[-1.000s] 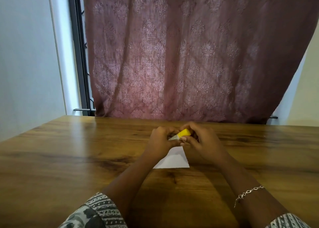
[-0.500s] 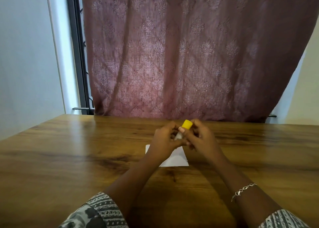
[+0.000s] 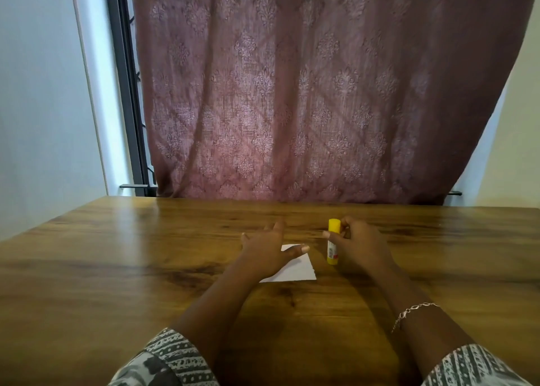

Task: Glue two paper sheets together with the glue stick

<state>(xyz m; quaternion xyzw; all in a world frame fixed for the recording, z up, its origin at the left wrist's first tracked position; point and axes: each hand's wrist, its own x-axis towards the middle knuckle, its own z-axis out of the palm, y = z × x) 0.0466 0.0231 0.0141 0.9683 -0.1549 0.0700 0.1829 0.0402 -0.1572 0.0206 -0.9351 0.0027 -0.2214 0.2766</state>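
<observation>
Our left hand (image 3: 270, 254), fingers spread, hides the paper's (image 3: 296, 270) far left part, so we cannot tell one sheet from two, while just right of its thumb our right hand (image 3: 361, 248) pinches the upright glue stick (image 3: 333, 244), whose label is blurred.

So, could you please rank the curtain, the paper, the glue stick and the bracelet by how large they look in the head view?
1. curtain
2. paper, partly hidden under the left hand
3. glue stick and bracelet: similar length, and the bracelet is nearer the camera, so I leave them unranked.
</observation>
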